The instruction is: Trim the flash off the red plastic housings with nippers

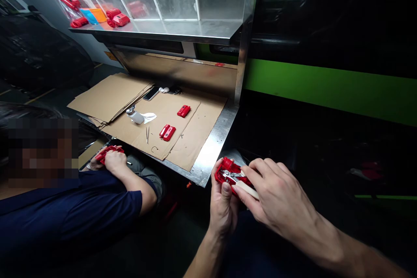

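Observation:
My left hand point(223, 208) is closed around a red plastic part point(230, 164), held up beyond the table's right corner. In my right hand point(275, 186) is a pair of cutting pliers point(247, 190) with pale handles, the fingers wrapped round them. The metal head of the pliers lies against the red part; whether its jaws are open I cannot tell. Similar red plastic pieces point(167, 132) rest on the cardboard-covered table, with another red piece point(183, 111) further back.
On the left sits a co-worker in a dark blue shirt point(81, 208), working on a red part point(109, 152). The table point(198, 139) carries tweezers point(147, 135), a pump bottle point(135, 115), a phone point(151, 93) and stacked cardboard point(107, 95). Above is a metal shelf point(182, 30).

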`<state>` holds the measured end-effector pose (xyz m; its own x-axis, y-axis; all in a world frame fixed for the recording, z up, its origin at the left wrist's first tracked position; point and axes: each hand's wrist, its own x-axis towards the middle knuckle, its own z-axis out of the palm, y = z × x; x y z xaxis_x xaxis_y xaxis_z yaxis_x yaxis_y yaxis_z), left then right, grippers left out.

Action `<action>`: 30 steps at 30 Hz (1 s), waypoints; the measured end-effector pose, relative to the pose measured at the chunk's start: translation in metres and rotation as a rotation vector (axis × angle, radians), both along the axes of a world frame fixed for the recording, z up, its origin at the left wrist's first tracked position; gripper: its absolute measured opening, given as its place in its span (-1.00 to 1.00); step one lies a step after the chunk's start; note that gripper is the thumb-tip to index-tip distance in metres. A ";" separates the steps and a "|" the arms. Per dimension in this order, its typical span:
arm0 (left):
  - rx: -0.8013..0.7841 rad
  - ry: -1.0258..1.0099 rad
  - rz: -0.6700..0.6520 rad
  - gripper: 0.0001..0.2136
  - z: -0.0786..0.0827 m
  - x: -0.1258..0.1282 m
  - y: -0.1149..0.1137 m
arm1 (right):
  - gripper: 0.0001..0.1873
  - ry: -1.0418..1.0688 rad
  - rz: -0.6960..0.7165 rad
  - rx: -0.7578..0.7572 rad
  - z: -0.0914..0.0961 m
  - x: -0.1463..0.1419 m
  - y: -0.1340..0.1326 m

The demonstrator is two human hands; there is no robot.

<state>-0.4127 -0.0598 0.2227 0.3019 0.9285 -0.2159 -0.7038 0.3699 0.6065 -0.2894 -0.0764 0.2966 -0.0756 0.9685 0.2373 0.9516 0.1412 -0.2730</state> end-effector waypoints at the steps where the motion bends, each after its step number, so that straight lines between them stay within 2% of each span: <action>1: 0.007 0.009 -0.003 -0.31 -0.002 -0.001 0.000 | -0.75 0.001 -0.002 0.002 0.000 0.000 0.000; 5: 0.043 0.024 -0.032 -0.42 -0.011 -0.001 0.001 | -0.82 0.000 0.011 -0.001 0.000 -0.001 0.001; 9: 0.075 0.034 -0.053 -0.47 -0.016 -0.001 0.002 | -0.79 0.014 0.031 -0.067 -0.002 0.010 0.002; 14: 0.062 0.006 -0.047 -0.45 -0.012 -0.002 0.000 | -0.72 0.281 0.062 -0.225 -0.004 0.034 0.010; 17: 0.030 -0.023 -0.063 -0.48 -0.007 0.002 -0.005 | -0.68 0.526 0.079 -0.148 -0.007 0.038 0.019; 19: 0.010 -0.045 -0.079 -0.49 -0.004 0.006 -0.008 | -0.75 0.628 0.161 -0.088 -0.009 0.036 0.025; 23: 0.053 -0.067 -0.113 -0.54 0.002 0.012 -0.012 | -0.97 0.632 0.306 0.000 -0.013 0.031 0.030; 27: 0.151 0.073 -0.107 -0.58 0.013 0.012 -0.013 | -0.90 0.604 0.514 0.158 -0.018 0.031 0.026; 28: 0.132 0.101 -0.108 -0.59 0.016 0.011 -0.012 | -0.91 0.622 0.556 0.186 -0.019 0.030 0.022; 30: -0.016 0.115 -0.091 -0.59 0.021 0.008 -0.008 | -0.91 0.725 0.589 0.182 -0.017 0.028 0.010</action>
